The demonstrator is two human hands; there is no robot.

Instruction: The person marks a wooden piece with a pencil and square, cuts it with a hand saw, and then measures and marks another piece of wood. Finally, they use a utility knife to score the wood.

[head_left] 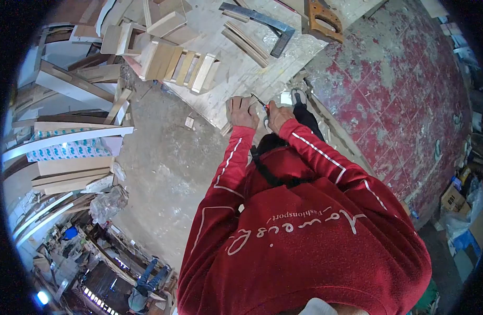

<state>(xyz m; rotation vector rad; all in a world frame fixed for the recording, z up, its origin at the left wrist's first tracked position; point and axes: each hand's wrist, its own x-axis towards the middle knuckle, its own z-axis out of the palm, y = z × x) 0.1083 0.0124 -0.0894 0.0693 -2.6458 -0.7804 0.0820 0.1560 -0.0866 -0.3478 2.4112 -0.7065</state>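
Near the front edge of the pale work board, my left hand [243, 111] is closed, with its fingers bent down over a small piece of wood [227, 128]. Most of that piece is hidden under the hand. Beside it, my right hand [280, 115] grips a thin tool with a red handle [266, 108]. It looks like a screwdriver. Its dark shaft points up and left, its tip just past the fingers of my left hand. What the tip touches is too small to make out.
On the work board [228, 68] lie a metal try square [281, 38], wood strips [245, 47], a handsaw [324, 22] and a slatted wooden piece [186, 67]. Boards [73, 86] are stacked at the left. A person [140, 298] is at the lower left. Red tiled floor [394, 100] lies right.
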